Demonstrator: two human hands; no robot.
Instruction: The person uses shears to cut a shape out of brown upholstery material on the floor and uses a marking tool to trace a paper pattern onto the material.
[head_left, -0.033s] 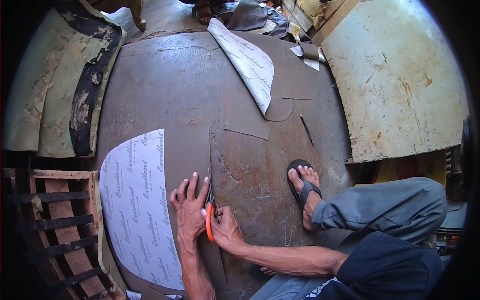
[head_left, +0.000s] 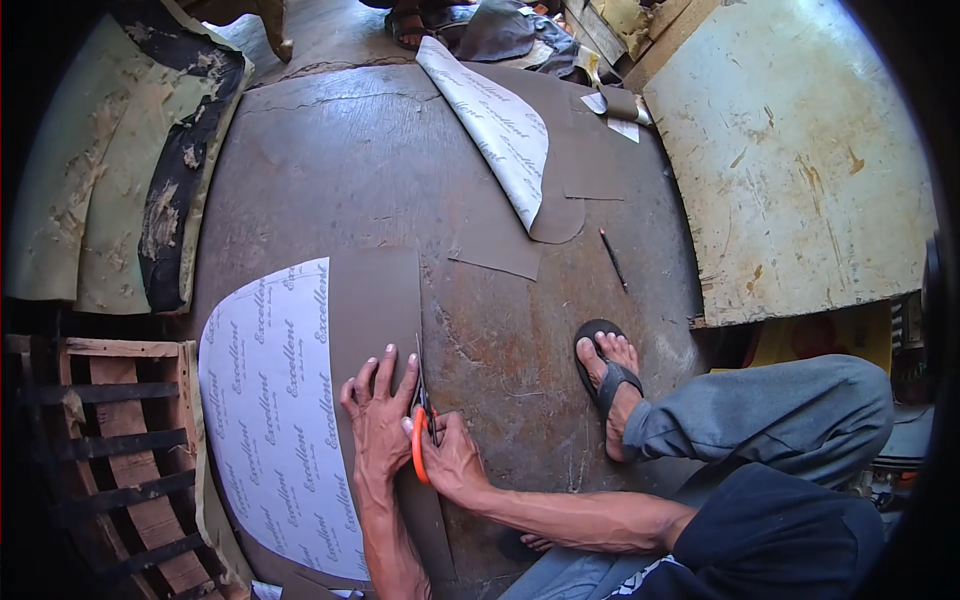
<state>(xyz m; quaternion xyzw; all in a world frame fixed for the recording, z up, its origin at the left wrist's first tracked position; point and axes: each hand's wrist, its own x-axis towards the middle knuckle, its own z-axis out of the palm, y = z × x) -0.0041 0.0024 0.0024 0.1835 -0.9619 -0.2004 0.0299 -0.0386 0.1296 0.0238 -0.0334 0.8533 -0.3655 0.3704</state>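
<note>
Well, the left hand (head_left: 380, 425) lies flat, fingers spread, on the brown sheet (head_left: 375, 300); the right hand (head_left: 455, 464) grips orange scissors (head_left: 418, 455).

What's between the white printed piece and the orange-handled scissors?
Head view: the left hand, fingers spread, on a strip of brown material that shows between the white printed piece and the orange-handled scissors.

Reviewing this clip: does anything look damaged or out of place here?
Yes, damage: the greenish panel at upper left has a black strip with ragged, torn-looking patches, and the pale board at right shows brown scuffs. Nothing odd stands out about the orange-handled scissors in the right hand.
</note>
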